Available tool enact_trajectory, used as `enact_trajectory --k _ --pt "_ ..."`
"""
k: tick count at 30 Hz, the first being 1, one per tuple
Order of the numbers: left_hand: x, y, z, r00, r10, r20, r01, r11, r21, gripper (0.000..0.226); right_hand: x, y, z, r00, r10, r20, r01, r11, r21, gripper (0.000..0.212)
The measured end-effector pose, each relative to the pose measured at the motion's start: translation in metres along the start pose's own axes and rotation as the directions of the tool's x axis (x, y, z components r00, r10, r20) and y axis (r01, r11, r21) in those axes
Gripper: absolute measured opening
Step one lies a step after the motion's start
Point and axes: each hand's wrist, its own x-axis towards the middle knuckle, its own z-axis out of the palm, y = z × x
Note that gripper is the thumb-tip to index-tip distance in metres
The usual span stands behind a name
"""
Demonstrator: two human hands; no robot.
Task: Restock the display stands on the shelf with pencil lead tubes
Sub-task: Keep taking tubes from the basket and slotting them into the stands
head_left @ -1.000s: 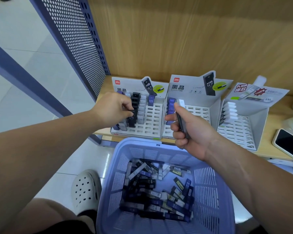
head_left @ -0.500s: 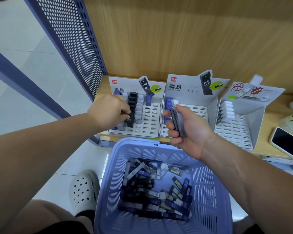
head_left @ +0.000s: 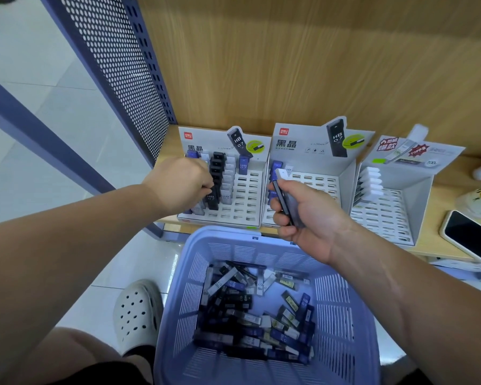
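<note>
Now left hand [head_left: 178, 181] pinches tube [head_left: 211, 200] (in stand [head_left: 246, 202]); right hand [head_left: 310, 218] grips tubes [head_left: 287, 202].

A single head-worn wide-angle view looks forward and down, close over the basket [head_left: 342, 309] toward the shelf [head_left: 447, 187].

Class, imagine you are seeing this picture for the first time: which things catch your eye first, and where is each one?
The big blue basket at bottom centre, its floor littered with loose pencil lead tubes, catches the eye first. Above it, the left hand pinches a black tube in the left display stand. The right hand grips spare tubes before the middle stand.
</note>
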Motion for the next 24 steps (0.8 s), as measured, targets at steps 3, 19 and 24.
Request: enact_trajectory --k 3,19,24 --pt "0.000 0.006 0.005 0.996 0.064 0.068 -0.069 0.995 0.074 0.017 0.001 0.002 0.000 1.000 -0.006 0.019 0.006 0.999 -0.049 0.017" --pt "0.020 0.088 -0.041 0.872 -0.411 0.266 0.399 0.281 -0.873 0.008 -0.002 0.004 0.010 0.969 -0.118 0.218 0.169 0.958 -0.232 0.017" --pt "0.021 0.075 -0.047 0.828 -0.472 0.304 0.365 0.042 -0.930 0.009 -0.003 0.002 0.007 0.966 -0.144 0.214 0.195 0.952 -0.236 0.010"
